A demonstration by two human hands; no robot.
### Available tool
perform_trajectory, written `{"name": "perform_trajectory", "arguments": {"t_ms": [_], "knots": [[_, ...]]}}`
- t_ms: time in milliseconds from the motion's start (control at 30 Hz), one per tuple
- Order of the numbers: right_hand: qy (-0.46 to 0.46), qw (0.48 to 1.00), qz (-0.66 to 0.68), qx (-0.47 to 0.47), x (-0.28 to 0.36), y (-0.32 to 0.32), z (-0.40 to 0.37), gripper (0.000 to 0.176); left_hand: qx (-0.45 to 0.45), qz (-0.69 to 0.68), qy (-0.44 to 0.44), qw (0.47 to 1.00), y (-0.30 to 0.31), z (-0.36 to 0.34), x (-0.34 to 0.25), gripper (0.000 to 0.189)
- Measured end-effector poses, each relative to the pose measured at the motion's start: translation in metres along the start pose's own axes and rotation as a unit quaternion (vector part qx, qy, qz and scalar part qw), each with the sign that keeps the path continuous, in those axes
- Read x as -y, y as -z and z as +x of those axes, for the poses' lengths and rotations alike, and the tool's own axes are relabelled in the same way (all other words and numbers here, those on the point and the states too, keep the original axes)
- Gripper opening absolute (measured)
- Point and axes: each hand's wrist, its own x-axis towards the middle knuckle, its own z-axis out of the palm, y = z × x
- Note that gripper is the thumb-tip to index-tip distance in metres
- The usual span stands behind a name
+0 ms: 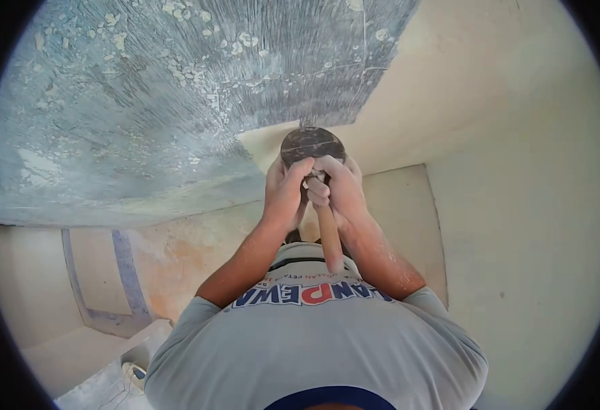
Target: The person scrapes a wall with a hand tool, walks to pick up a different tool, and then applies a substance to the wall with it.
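Note:
Both hands meet in front of my chest around a dark round disc (313,142) with pale smears across its face. My left hand (286,193) is closed on the disc's left side, its thumb on the lower rim. Opposite it, my right hand (341,183) grips the disc's right edge. Curled fingers between the hands wrap the top of a pale wooden handle (330,240), which points down toward my shirt. Whether handle and disc are one tool is hidden by the fingers. White dust coats the hands. Just beyond the disc is a rough blue-grey wall (197,89).
Smooth cream plaster (450,82) borders the blue-grey surface. A pale wall (525,273) rises on my right. At lower left are a blue-edged panel (98,270), a ledge (84,345) and a whitish round object (134,376).

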Motion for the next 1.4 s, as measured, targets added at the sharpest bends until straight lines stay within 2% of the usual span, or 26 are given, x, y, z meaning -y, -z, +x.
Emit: {"name": "perform_trajectory", "arguments": {"t_ms": [167,233,300,333,367,400,467,600,700,733,833,933,967,1033,1067,1167,1233,1333,1367,1400], "knots": [[0.031,0.999,0.009,0.001,-0.012,0.004,0.015,0.008,-0.016,0.004,0.014,1.0,0.012,0.012,0.003,0.019],[-0.008,0.999,0.022,-0.022,-0.004,0.001,0.011,0.007,0.002,0.009,-0.005,1.0,0.008,0.008,0.001,0.019],[0.012,1.0,-0.013,0.012,0.004,-0.007,-0.011,0.007,0.003,0.002,-0.024,1.0,-0.004,0.003,-0.001,0.017],[0.007,0.999,-0.008,0.043,0.004,-0.005,-0.01,0.007,-0.038,0.001,-0.042,0.998,-0.01,0.004,-0.002,0.017],[0.01,1.0,-0.009,0.016,-0.007,0.004,0.006,0.007,-0.081,0.001,-0.054,0.995,-0.012,0.001,-0.001,0.016],[0.011,1.0,-0.01,-0.014,-0.019,0.014,0.025,0.007,-0.014,0.001,0.003,1.0,0.017,0.017,0.008,0.015],[0.014,1.0,0.016,-0.002,-0.018,0.012,0.029,0.007,-0.016,-0.006,0.021,1.0,0.02,0.017,0.009,0.014],[0.005,0.999,-0.026,0.02,-0.005,0.002,0.002,0.011,-0.019,0.01,-0.031,0.999,0.0,-0.004,0.002,0.014],[0.0,1.0,0.023,-0.008,-0.023,0.012,0.033,0.005,-0.023,-0.023,0.031,0.999,0.024,0.023,0.012,0.017],[0.004,1.0,0.021,-0.005,-0.022,0.013,0.029,0.005,-0.043,-0.013,0.017,0.999,0.021,0.02,0.013,0.019],[0.004,1.0,-0.006,-0.006,-0.008,0.004,-0.001,0.012,-0.01,0.024,-0.03,0.999,0.012,0.0,0.01,0.018],[0.032,0.999,-0.026,-0.018,-0.024,0.021,0.024,0.006,0.012,-0.013,0.004,1.0,0.034,0.021,0.025,0.017],[0.015,1.0,0.011,-0.006,-0.034,0.035,0.039,0.006,0.021,-0.017,0.042,0.999,0.04,0.023,0.025,0.017],[0.015,0.999,-0.038,-0.019,-0.021,0.024,0.019,0.007,0.007,0.002,0.015,1.0,0.03,0.016,0.022,0.016],[0.017,1.0,-0.014,0.003,-0.012,0.013,0.005,0.007,0.015,-0.011,0.012,1.0,0.017,0.004,0.011,0.016],[0.045,0.998,-0.018,-0.027,-0.019,0.017,0.019,0.007,-0.003,-0.028,0.019,0.999,0.029,0.019,0.025,0.02],[0.025,0.999,-0.012,-0.03,-0.019,0.018,0.022,0.006,-0.008,-0.017,0.009,1.0,0.025,0.01,0.026,0.018],[0.029,0.998,-0.051,0.018,-0.003,0.008,-0.004,0.006,-0.025,0.002,-0.035,0.999,-0.002,0.0,0.013,0.015],[0.027,0.998,-0.052,0.017,-0.005,0.012,0.007,0.006,-0.027,0.001,-0.033,0.999,0.004,0.01,0.016,0.015],[0.033,0.998,-0.044,-0.001,-0.014,0.021,0.023,0.005,-0.014,0.001,0.003,1.0,0.019,0.023,0.023,0.016]]}}
